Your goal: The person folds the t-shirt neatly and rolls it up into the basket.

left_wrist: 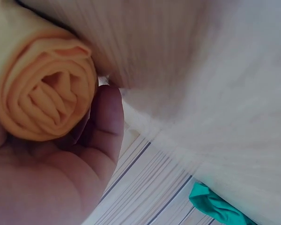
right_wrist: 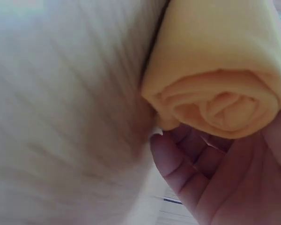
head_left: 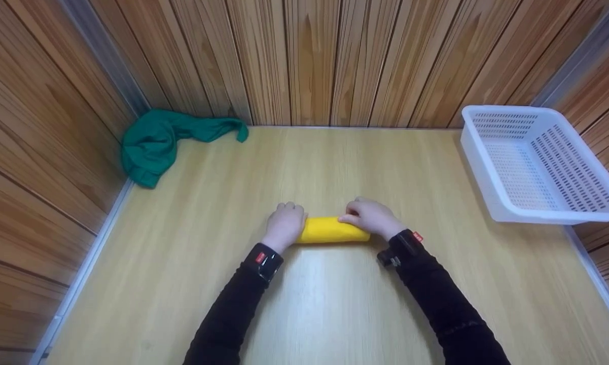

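A yellow cloth [head_left: 332, 230], rolled into a thick cylinder, lies crosswise on the light wooden table [head_left: 329, 294] between the two hands. The left hand [head_left: 286, 223] grips its left end, with fingers curled round the far side. At the other end the right hand [head_left: 372, 217] holds the roll, thumb on top. In the left wrist view the spiral end of the rolled cloth [left_wrist: 47, 93] sits against the palm and bent fingers [left_wrist: 105, 122]. The right wrist view shows the opposite spiral end [right_wrist: 220, 105] above the curled fingers [right_wrist: 173, 159].
A crumpled green cloth [head_left: 152, 144] lies in the back left corner. At the right stands a white perforated plastic basket [head_left: 497, 187]. Wood-panelled walls [head_left: 309, 61] enclose the table at the back and both sides.
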Demonstrator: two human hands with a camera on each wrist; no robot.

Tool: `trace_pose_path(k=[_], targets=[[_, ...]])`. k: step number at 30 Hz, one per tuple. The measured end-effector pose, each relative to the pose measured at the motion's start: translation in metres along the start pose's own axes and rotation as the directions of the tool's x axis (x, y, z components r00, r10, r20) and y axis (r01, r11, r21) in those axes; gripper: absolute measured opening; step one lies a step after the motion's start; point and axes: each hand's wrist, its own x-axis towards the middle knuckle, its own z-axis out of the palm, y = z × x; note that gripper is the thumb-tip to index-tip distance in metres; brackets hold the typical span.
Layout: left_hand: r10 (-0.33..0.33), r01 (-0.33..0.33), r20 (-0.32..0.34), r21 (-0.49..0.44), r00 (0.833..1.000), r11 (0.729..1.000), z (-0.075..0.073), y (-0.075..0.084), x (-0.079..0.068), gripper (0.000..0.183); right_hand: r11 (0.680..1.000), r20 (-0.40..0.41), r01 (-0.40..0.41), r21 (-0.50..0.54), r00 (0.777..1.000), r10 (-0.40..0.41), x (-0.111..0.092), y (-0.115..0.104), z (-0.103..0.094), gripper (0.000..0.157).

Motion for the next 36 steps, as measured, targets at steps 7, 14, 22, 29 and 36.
trace_pose_path(k=[7,14,22,29,36], targets=[[0.024,-0.023,-0.028,0.025,0.999,0.999,0.0,0.0,-0.002,0.032,0.976,-0.039,0.175,-0.133,0.983,-0.181,-0.012,-0.027,0.007,0.067],[0.026,-0.026,-0.013,0.029,1.0,0.999,-0.001,-0.001,-0.001,0.033,0.927,-0.014,0.29,-0.238,0.953,-0.302,-0.018,-0.047,0.02,0.093],[0.006,-0.007,0.009,0.012,1.0,1.0,-0.003,-0.002,0.001,0.033,0.91,-0.012,0.282,-0.305,0.954,-0.3,-0.008,-0.048,0.022,0.085],[0.02,-0.02,0.015,-0.005,1.0,1.0,-0.003,-0.003,0.001,0.032,0.926,0.018,0.225,-0.302,0.973,-0.231,-0.005,-0.049,0.023,0.067],[0.049,-0.049,-0.001,-0.015,0.999,0.999,-0.003,-0.003,-0.002,0.032,0.947,0.083,0.179,-0.266,0.983,-0.162,-0.005,-0.05,0.025,0.053]])
